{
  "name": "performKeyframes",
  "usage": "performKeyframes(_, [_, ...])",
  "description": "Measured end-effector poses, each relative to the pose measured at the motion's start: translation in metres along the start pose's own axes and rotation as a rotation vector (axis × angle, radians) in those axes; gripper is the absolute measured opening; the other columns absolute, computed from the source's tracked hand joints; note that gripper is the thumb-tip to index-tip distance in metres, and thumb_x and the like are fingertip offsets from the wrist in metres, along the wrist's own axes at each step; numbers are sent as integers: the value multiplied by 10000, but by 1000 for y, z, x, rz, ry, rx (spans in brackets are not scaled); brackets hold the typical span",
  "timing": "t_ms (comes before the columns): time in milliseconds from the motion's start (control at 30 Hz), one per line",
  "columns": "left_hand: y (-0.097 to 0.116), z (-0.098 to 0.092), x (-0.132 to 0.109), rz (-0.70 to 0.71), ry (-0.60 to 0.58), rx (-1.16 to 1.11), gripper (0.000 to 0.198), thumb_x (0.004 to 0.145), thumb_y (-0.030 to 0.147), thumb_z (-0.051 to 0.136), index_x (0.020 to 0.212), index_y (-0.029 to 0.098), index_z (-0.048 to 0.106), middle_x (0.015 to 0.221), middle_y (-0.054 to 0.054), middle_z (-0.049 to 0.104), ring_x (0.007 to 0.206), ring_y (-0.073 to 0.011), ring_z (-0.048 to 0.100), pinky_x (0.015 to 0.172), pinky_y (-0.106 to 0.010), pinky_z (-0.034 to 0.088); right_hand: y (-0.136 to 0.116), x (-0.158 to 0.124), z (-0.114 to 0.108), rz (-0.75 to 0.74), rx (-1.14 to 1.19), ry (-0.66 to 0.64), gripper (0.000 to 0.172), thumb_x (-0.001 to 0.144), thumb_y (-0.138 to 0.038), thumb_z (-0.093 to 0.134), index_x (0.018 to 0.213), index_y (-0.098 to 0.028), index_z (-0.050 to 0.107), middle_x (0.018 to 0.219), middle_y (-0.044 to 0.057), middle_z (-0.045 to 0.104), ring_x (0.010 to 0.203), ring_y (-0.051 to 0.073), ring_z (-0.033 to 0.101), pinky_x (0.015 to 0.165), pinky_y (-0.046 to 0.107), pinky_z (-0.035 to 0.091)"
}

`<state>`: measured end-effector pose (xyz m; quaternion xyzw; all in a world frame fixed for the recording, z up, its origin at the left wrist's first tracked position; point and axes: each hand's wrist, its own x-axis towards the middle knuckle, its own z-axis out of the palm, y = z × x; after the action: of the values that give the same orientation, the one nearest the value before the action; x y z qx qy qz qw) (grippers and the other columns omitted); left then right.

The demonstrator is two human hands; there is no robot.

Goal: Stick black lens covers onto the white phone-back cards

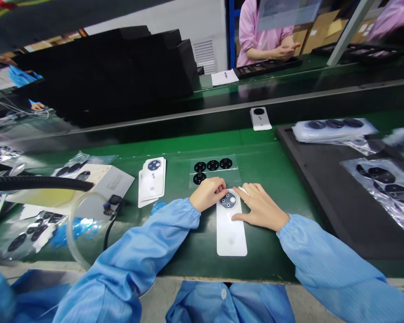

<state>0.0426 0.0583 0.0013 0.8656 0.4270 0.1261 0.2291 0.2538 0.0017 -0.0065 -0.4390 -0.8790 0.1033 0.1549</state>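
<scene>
Both your hands were down on one cover (231, 233), flat on the bench (272, 157) right before you.

Your left hand (208, 193) had its fingers curled, tips pressed at the cover's top beside the ring (228, 200); whether they pinched anything, you couldn't tell; your right hand (261, 207) lay loosely spread, thumb against the cover's edge, a white sliver (243, 190) by the index finger; the ring looked seated, so this piece seemed nearly done; just beyond, four discs (212, 166) sat unused on their film; left of them a stack (152, 179) showed a ring already on top; farther off, one cover lay alone on the belt (260, 119); a co-worker (265, 31) stood behind it.
</scene>
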Motion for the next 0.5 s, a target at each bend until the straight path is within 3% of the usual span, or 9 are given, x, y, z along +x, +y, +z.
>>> performKeyframes(267, [1,-6,-1,72,-39,-3,183,940,294,571,1014,133,621,979,-47,646,785,-135,633,701,-307,558,0,-1,3,-30,9,7,809,764,-562,699,1359,-71,457,1085,149,550,1005,307,490,929,465,403])
performKeyframes(500, [3,-4,8,46,-112,92,208,941,301,570,1059,136,617,1008,-55,650,832,-152,644,738,-334,564,-2,1,2,-34,31,-3,769,756,-539,720,1339,-97,485,1057,129,561,996,294,505,918,448,412])
